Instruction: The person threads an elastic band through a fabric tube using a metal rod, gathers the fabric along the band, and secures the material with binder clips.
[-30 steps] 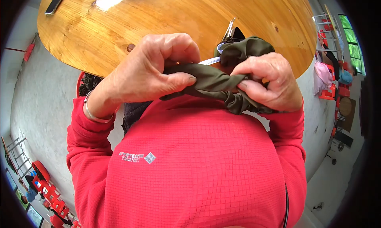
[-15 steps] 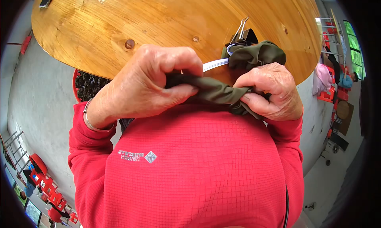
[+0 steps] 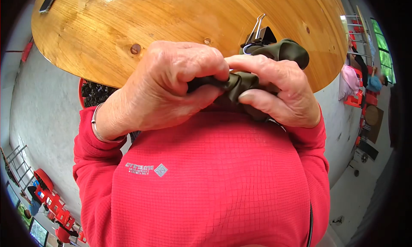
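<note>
A bunched strip of dark olive-green fabric (image 3: pixel 242 86) stretches between my two hands, close in front of my chest. My left hand (image 3: pixel 171 81), a bracelet on its wrist, pinches the fabric's left part between thumb and curled fingers. Thumb and forefinger of my right hand (image 3: pixel 283 86) wrap round the fabric just beside it, the forefinger tip reaching my left knuckles. More of the green cloth (image 3: pixel 289 51) lies in folds on the table behind my right hand. Beside these folds a large black binder clip (image 3: pixel 261 36) stands, with a bit of white cord near it.
A varnished wooden table (image 3: pixel 98 41) curves ahead of me, with a black strip-like object (image 3: pixel 50 0) at its far left. Under its left edge is a red container (image 3: pixel 81 94) of dark pieces. Red stools (image 3: pixel 51 202) and other people are at both sides.
My right hand has moved left along the fabric, up against my left hand. The fabric between them is shorter and more bunched, and the white cord is mostly hidden.
</note>
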Motion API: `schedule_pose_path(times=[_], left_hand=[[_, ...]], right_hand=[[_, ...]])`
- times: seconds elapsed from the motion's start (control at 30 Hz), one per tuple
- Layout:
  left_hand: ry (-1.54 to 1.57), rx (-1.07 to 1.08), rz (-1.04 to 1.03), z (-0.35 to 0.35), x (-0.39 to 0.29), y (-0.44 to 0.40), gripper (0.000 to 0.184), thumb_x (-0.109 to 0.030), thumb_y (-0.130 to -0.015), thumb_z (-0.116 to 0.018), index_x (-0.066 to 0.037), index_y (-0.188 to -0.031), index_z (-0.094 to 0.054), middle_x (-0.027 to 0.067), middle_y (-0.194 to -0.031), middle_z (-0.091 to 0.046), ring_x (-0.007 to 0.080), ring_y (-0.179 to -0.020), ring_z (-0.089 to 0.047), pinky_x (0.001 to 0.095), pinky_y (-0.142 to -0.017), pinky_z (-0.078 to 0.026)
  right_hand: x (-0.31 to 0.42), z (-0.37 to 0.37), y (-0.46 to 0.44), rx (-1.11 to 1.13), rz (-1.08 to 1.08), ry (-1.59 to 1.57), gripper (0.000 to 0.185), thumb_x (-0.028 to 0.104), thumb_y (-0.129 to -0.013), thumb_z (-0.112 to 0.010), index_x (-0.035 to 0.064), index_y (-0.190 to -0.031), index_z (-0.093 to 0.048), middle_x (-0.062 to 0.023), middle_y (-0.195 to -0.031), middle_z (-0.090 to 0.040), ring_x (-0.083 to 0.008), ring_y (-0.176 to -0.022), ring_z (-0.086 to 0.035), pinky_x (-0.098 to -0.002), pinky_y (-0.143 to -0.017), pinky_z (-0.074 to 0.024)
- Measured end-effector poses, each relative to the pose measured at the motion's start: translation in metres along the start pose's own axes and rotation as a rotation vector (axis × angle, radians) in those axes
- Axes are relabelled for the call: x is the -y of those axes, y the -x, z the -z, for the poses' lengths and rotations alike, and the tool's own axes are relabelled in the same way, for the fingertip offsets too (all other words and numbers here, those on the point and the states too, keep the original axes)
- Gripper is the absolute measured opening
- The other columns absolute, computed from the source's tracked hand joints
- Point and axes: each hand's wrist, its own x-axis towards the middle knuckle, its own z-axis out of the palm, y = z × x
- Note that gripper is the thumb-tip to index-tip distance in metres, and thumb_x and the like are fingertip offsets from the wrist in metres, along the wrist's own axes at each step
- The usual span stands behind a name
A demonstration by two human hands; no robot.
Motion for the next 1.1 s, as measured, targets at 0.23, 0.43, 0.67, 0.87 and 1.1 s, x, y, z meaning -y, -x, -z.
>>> schedule_pose_path(times=[0.23,0.43,0.67,0.87,1.1], left_hand=[[0.663,0.033,0.312,0.007,-0.006,0.004,0.023,-0.005,-0.068,-0.067,0.002,-0.087,-0.057,0.0077,-0.073,-0.061,0.0123,-0.065,-0.058,0.0223,-0.056,-0.044],[0.82,0.141,0.609,0.008,-0.006,0.017,0.025,-0.003,-0.071,-0.064,0.006,-0.093,-0.057,0.0098,-0.073,-0.062,0.0128,-0.065,-0.06,0.0229,-0.058,-0.047],[-0.043,0.0,0.023,0.005,-0.01,0.022,0.019,0.005,-0.067,-0.065,-0.001,-0.084,-0.06,0.0058,-0.067,-0.059,0.0135,-0.055,-0.057,0.0248,-0.051,-0.044],[-0.018,0.001,0.0,0.005,-0.003,0.019,0.019,0.007,-0.066,-0.065,-0.002,-0.083,-0.061,0.0057,-0.066,-0.059,0.014,-0.056,-0.058,0.0245,-0.051,-0.044],[0.198,0.082,0.08,0.008,0.004,0.012,0.012,0.003,-0.072,-0.066,0.0,-0.084,-0.062,0.0049,-0.066,-0.06,0.0103,-0.058,-0.057,0.0224,-0.052,-0.044]], right_hand=[[0.011,0.008,0.007,-0.101,0.219,0.343,0.018,-0.004,-0.065,-0.063,0.0004,-0.083,-0.064,-0.011,-0.072,-0.063,-0.0233,-0.062,-0.062,-0.0274,-0.057,-0.0489],[0.016,0.013,0.022,-0.102,0.187,0.403,0.019,-0.004,-0.058,-0.063,0.0002,-0.077,-0.064,-0.0094,-0.063,-0.06,-0.0216,-0.054,-0.059,-0.027,-0.05,-0.0437],[0.021,0.007,0.023,-0.068,0.205,0.44,0.02,-0.002,-0.06,-0.067,0.0021,-0.079,-0.062,-0.0082,-0.064,-0.06,-0.0228,-0.055,-0.059,-0.0286,-0.049,-0.0454],[0.016,-0.002,0.011,-0.059,0.237,0.43,0.018,-0.002,-0.063,-0.065,0.0022,-0.08,-0.06,-0.0077,-0.068,-0.06,-0.0235,-0.057,-0.059,-0.0296,-0.05,-0.0451],[0.01,0.002,0.003,0.01,0.143,0.325,0.021,-0.002,-0.065,-0.063,0.0017,-0.086,-0.061,-0.0091,-0.073,-0.062,-0.0244,-0.061,-0.06,-0.028,-0.054,-0.0465]])
